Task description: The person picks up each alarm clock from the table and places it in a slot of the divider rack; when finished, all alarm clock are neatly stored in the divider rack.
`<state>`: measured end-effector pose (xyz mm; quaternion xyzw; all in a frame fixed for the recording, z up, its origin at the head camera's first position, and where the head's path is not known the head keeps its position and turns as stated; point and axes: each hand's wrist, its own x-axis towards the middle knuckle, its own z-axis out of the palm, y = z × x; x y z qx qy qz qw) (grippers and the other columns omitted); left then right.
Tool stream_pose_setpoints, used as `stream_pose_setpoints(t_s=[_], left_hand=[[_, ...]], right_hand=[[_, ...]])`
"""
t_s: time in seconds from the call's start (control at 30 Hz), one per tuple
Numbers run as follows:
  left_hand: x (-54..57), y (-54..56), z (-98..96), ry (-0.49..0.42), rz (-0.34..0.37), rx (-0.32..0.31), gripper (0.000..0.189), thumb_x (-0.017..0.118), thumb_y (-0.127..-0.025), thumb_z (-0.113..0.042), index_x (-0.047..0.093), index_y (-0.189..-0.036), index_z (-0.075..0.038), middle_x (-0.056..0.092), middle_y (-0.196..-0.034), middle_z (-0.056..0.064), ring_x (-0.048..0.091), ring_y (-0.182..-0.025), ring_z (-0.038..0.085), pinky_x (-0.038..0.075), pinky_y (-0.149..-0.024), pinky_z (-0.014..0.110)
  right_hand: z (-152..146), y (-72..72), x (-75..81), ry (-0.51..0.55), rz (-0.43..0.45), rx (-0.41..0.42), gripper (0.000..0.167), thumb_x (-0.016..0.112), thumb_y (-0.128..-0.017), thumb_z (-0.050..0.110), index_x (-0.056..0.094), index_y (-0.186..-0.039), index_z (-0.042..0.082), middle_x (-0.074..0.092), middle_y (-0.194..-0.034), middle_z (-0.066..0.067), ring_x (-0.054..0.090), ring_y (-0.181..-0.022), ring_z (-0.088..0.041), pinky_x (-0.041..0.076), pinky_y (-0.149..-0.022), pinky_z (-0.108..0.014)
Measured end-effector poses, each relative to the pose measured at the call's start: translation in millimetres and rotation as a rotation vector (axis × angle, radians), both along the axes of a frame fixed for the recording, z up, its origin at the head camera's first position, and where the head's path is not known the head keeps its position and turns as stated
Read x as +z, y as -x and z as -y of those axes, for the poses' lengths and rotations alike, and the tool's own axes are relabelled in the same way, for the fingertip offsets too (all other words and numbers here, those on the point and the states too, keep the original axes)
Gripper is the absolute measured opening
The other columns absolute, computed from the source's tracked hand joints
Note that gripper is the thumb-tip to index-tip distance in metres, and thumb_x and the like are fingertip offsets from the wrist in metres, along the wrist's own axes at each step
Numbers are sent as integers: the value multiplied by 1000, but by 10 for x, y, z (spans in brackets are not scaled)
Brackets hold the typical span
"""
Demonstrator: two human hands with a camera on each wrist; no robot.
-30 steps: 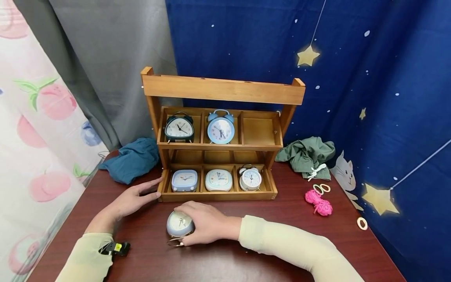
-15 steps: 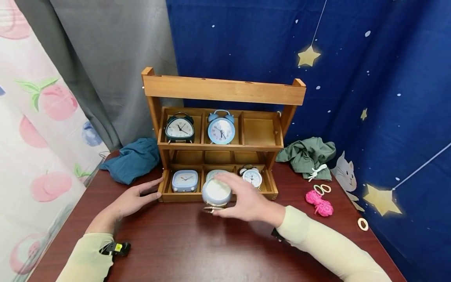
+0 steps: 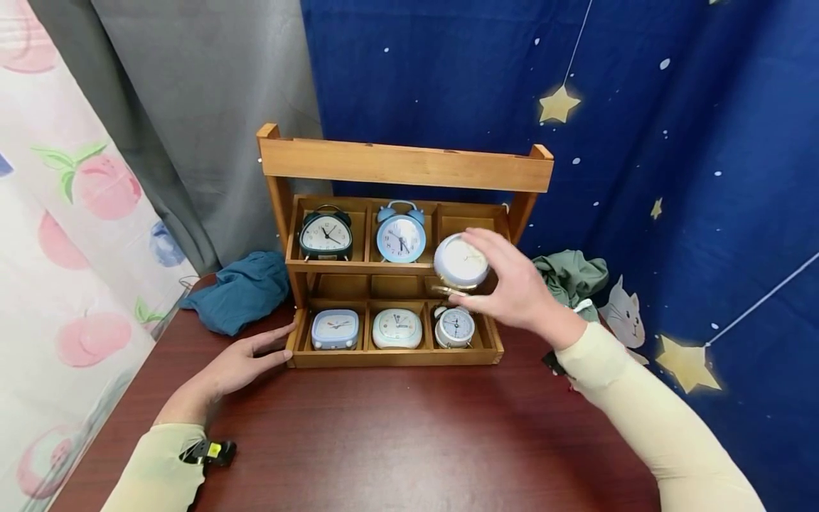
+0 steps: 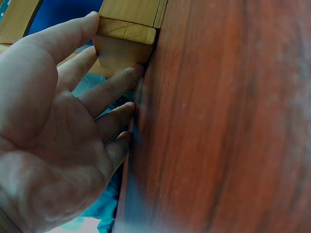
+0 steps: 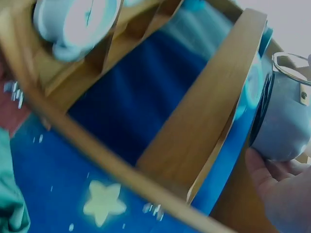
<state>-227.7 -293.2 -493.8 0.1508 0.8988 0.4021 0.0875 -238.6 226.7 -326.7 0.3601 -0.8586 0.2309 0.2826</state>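
Note:
My right hand [image 3: 521,291] grips a round pale-blue alarm clock [image 3: 461,260] with a gold metal loop at its lower edge. It is held in front of the upper right compartment of a two-tier wooden rack [image 3: 403,165]. The right wrist view shows fingers and thumb around the rounded body of the clock [image 5: 284,116], which has a wire loop and a small tab. My left hand [image 3: 243,364] touches the rack's lower left corner with relaxed, spread fingers; in the left wrist view the palm of the left hand [image 4: 58,126] shows, thumb and fingertips at the wooden corner.
Upstairs on the rack stand a dark green clock [image 3: 326,235] and a blue twin-bell clock [image 3: 401,236]. Below are a blue clock [image 3: 335,329], a mint clock [image 3: 397,328] and a white twin-bell clock [image 3: 455,326]. Cloth bundles, teal [image 3: 246,291] and green [image 3: 572,277], flank the rack.
My right hand has lifted the pale-blue alarm clock from the table in front of the rack, carrying it right and up to the upper right compartment. The left hand has stayed at the corner.

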Motion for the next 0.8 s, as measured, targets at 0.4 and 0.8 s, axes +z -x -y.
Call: stream_pose_setpoints(t_s=[0.4, 0.8], left_hand=[[2, -1, -3, 7, 3, -2, 73, 72, -108, -53, 49, -171, -23, 47, -172, 18, 35, -161, 47, 32, -123, 74], [-9, 2, -1, 28, -15, -4, 74, 72, -108, -54, 49, -171, -22, 48, -171, 19, 39, -159, 47, 34, -122, 75]], right_hand=[[-223, 418, 232, -95, -6, -153, 96, 101, -81, 45, 58, -160, 9, 56, -161, -17, 60, -139, -40, 54, -108, -62], [-176, 505, 325, -260, 97, -221, 110, 100, -79, 58, 52, -166, 13, 46, -169, -18, 49, -151, -43, 48, -116, -65]])
